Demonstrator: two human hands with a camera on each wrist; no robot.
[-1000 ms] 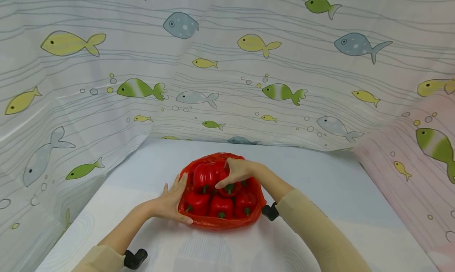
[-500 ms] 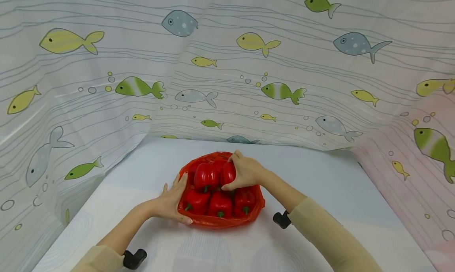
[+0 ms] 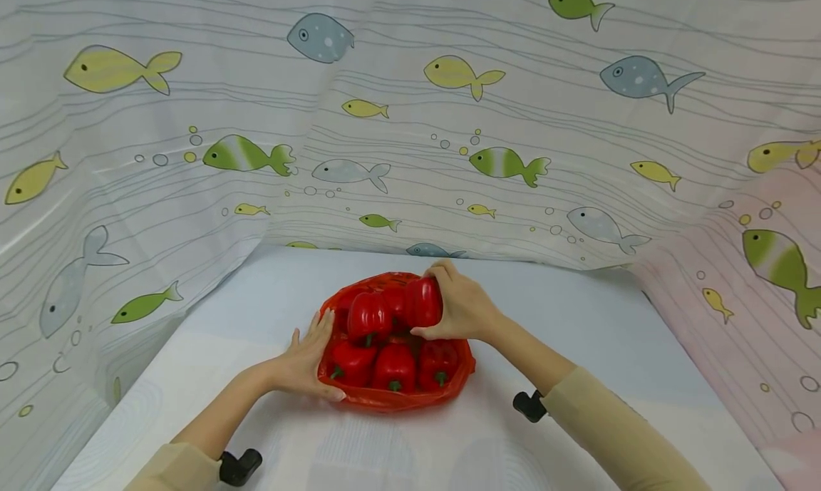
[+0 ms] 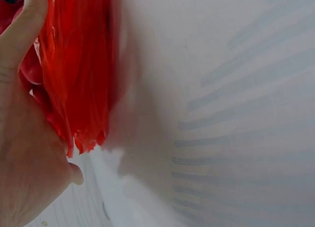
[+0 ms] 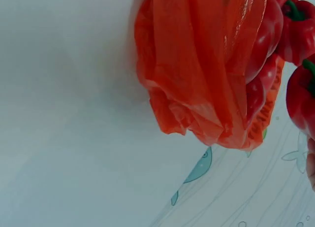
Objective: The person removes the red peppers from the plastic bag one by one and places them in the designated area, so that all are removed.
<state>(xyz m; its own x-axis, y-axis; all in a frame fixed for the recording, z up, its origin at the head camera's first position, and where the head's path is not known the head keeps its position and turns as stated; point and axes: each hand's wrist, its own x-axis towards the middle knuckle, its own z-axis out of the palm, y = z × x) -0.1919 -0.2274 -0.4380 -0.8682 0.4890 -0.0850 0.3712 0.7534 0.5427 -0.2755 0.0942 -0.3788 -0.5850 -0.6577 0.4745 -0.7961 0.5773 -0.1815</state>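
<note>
Peppers in bag on table

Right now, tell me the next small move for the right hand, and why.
Probably lift the held pepper a little higher, clear of the other peppers: the right hand grips it over the red bag, where others look close beside it, and the left hand rests against the bag's side.

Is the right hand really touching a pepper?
Touching. The head view shows the right hand gripping one red pepper, with fingers at its top and the thumb against its lower edge.
</note>
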